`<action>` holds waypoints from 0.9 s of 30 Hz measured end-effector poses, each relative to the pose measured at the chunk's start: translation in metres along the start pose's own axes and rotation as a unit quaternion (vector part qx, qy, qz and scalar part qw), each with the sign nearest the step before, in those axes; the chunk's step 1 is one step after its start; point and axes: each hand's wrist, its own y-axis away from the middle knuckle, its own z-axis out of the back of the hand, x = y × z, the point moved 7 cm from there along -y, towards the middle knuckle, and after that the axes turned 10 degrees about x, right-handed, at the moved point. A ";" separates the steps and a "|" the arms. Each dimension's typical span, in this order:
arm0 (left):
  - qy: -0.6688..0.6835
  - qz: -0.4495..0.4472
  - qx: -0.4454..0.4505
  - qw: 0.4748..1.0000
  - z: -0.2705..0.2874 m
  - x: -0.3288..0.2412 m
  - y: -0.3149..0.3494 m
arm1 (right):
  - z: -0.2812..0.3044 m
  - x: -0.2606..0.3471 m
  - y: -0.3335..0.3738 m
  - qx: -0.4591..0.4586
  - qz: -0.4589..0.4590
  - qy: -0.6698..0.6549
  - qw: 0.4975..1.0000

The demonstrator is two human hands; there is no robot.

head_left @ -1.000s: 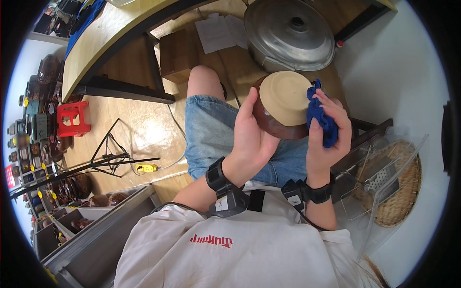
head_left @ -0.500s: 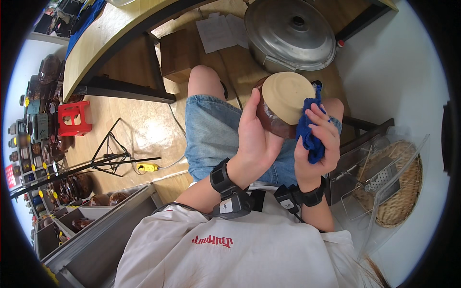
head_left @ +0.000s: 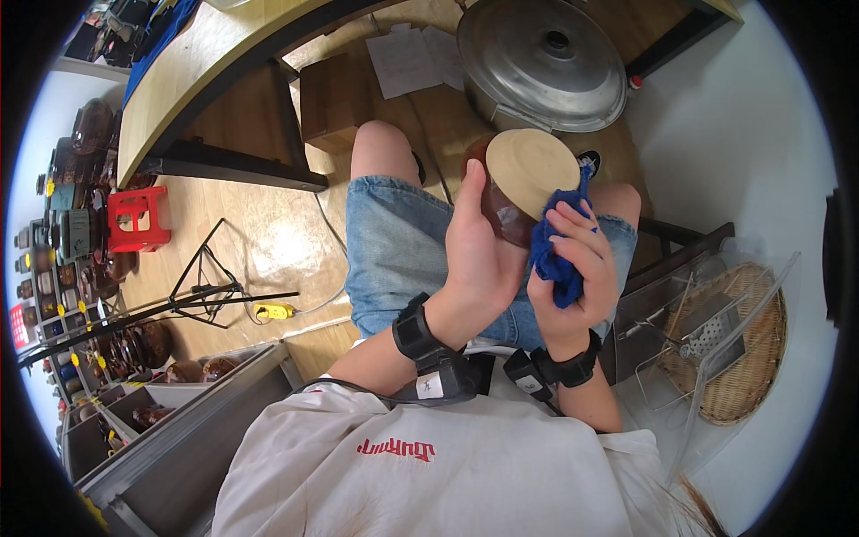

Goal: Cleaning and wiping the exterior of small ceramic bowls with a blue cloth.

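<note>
A round brown-glazed ceramic pot [head_left: 506, 215] with a bare, pale beige base is held above my lap, its base tilted up and to the right. My left hand [head_left: 479, 246] cups its left side, thumb along the wall and fingers hidden behind. Bunched in my right hand [head_left: 586, 273] is a blue cloth [head_left: 557, 268], pressed against the pot's lower right edge. The pot's mouth is turned away and cannot be seen. Both wrists wear black straps with small boxes.
A large lidded metal pot [head_left: 537, 76] stands ahead, near a cardboard box [head_left: 327, 98] and papers. The wooden table [head_left: 215, 67] curves over the left. A black tripod [head_left: 210, 295] and red stool [head_left: 139, 221] stand left. A wicker basket [head_left: 761, 331] is at right.
My right hand has moved the cloth leftward and slightly down along the pot's edge. The pot has tilted, showing more of its brown side.
</note>
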 end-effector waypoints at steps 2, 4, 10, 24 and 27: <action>-0.009 -0.005 0.015 1.000 0.000 0.000 -0.001 | 0.000 -0.001 0.001 -0.004 -0.004 -0.007 1.000; -0.022 -0.004 0.021 1.000 0.001 0.001 -0.001 | -0.001 -0.002 0.002 -0.007 -0.008 -0.013 1.000; -0.026 0.019 0.017 0.999 -0.003 -0.001 -0.002 | -0.009 0.004 0.002 0.025 -0.006 -0.066 0.997; -0.034 0.015 0.079 0.996 0.008 -0.014 -0.014 | 0.056 -0.054 0.008 -0.239 -0.238 -0.584 0.739; -0.039 0.064 0.080 0.994 0.013 -0.003 -0.012 | 0.072 -0.061 0.008 -0.283 -0.240 -0.579 0.726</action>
